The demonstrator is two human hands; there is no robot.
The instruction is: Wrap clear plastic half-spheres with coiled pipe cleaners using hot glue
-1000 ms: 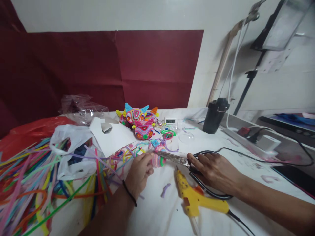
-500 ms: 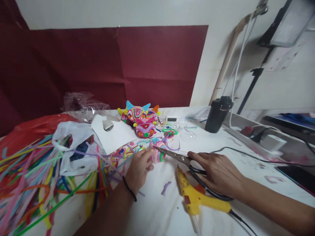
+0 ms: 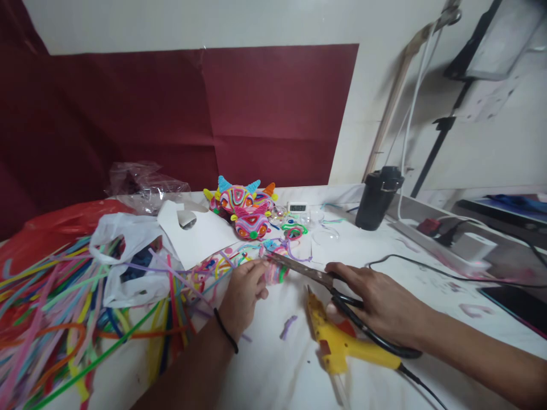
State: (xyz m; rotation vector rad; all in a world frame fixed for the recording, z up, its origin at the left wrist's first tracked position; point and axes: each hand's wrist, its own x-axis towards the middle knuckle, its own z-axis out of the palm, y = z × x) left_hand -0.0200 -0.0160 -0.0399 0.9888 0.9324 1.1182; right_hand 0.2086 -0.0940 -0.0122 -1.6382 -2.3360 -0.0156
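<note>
My left hand point(image 3: 245, 287) has a black band at the wrist, and its thumb and index finger are pinched together by the scissor tips. Whatever is between those fingertips is too small to make out. In my right hand point(image 3: 378, 304) are long scissors point(image 3: 314, 273) with black handles, their blades pointing left at the left fingertips. Just behind the left fingers lies a round striped piece point(image 3: 276, 272) in pink and green, partly hidden. A yellow glue gun point(image 3: 342, 346) rests on the table below the scissors, and a short purple scrap point(image 3: 288, 327) lies left of it.
Colourful pipe cleaners point(image 3: 55, 319) spread on the left around a white plastic bag point(image 3: 137, 285). Several bright animal-head figures point(image 3: 252, 219) stand at the back beside a small digital timer point(image 3: 297, 208). To the right are a black bottle point(image 3: 378, 199), a power strip point(image 3: 444, 250) and a phone point(image 3: 517, 310).
The lower scissor handle has swung outward to the right and down, and my right hand has shifted slightly right. My left hand keeps its pinch in nearly the same place.
</note>
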